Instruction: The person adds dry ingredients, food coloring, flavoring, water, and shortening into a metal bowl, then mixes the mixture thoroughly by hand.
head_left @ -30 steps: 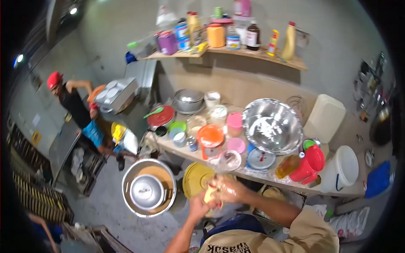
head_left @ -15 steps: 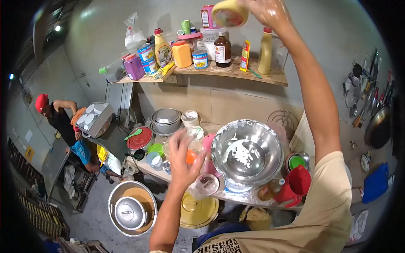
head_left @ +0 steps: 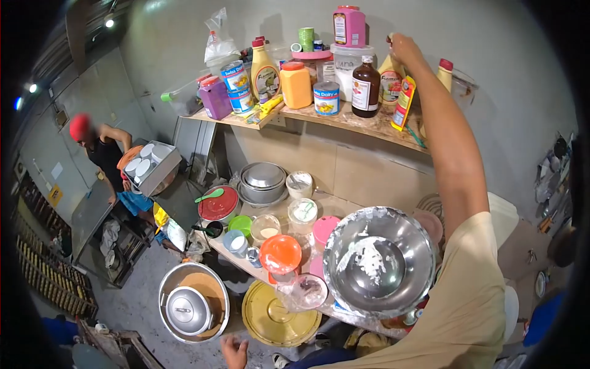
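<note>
Cream bottle (head_left: 389,85), neck partly behind right hand (head_left: 403,49)

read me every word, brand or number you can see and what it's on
"Swiss Dai": upper stacked blue can
"Swiss": lower stacked blue can
"Dairy": separate blue can
"una", handwritten, first letter unclear: white tub
Too small or blurred: labels on the cream bottle at the right hand, left cream bottle, brown bottle, pink jar, red-and-yellow box, yellow wall sign

Bottle (head_left: 391,83) in right hand (head_left: 402,47), behind box (head_left: 403,103)
</note>
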A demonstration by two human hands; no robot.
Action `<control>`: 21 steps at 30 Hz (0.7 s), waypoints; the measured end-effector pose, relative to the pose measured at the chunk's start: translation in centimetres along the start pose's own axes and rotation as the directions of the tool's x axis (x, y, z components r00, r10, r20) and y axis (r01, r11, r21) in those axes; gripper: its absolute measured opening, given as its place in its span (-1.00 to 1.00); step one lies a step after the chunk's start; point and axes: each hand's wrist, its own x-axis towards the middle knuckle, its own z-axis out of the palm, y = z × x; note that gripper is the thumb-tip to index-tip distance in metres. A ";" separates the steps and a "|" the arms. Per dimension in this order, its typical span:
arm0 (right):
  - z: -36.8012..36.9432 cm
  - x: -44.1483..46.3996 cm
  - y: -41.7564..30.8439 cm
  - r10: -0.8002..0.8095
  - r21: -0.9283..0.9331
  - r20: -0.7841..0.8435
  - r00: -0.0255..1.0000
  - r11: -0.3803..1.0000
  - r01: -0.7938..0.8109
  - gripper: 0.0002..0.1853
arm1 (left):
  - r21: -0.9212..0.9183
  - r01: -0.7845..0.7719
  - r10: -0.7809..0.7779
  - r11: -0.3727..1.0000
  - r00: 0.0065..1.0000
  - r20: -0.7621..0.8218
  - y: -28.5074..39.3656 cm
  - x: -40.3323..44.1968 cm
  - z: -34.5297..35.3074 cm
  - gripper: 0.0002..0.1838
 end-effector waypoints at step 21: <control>-20.0 -11.9 -16.9 -0.129 -0.001 -0.384 0.914 0.990 0.140 -0.58 | 0.079 0.171 -0.187 0.982 0.936 0.299 -5.5 -2.9 -3.1 -0.60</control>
